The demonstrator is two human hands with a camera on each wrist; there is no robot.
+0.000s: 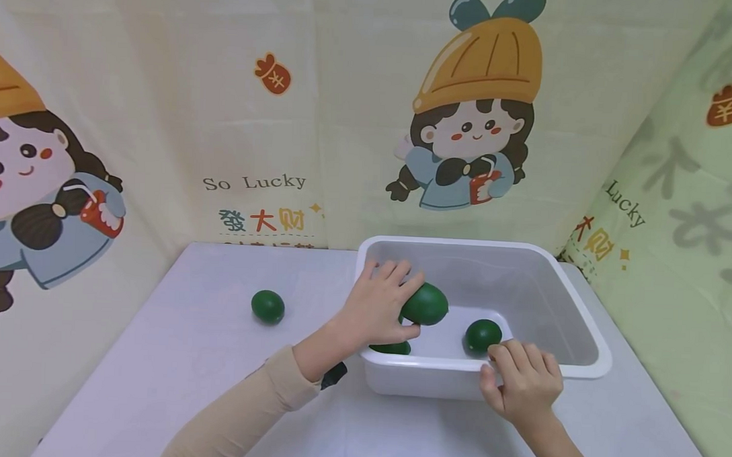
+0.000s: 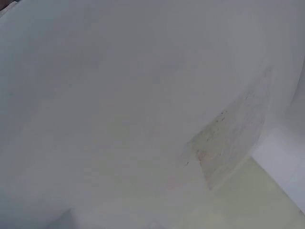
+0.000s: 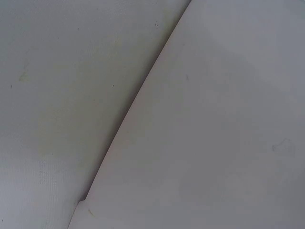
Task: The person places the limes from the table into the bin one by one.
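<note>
A dark green lime (image 1: 426, 304) is in the grasp of my left hand (image 1: 380, 306), over the left part of a white plastic bin (image 1: 424, 380). The fingers lie along the lime's far side and the thumb along its near side. My right hand (image 1: 527, 379) grips the bin's front rim, fingers curled over the top and thumb on the outside. Inside the bin, a second lime (image 1: 483, 336) lies close to those fingers. Below the left hand another lime (image 1: 392, 348) shows partly, cut off by the front rim. Pale bin wall (image 2: 143, 95) fills most of the left wrist view.
One more lime (image 1: 268, 307) sits on the white tabletop (image 1: 216, 358), left of the bin. A printed cloth (image 1: 345, 120) with cartoon figures hangs behind the table and along its sides. In the right wrist view, a slanting edge crosses plain pale surfaces (image 3: 205, 133).
</note>
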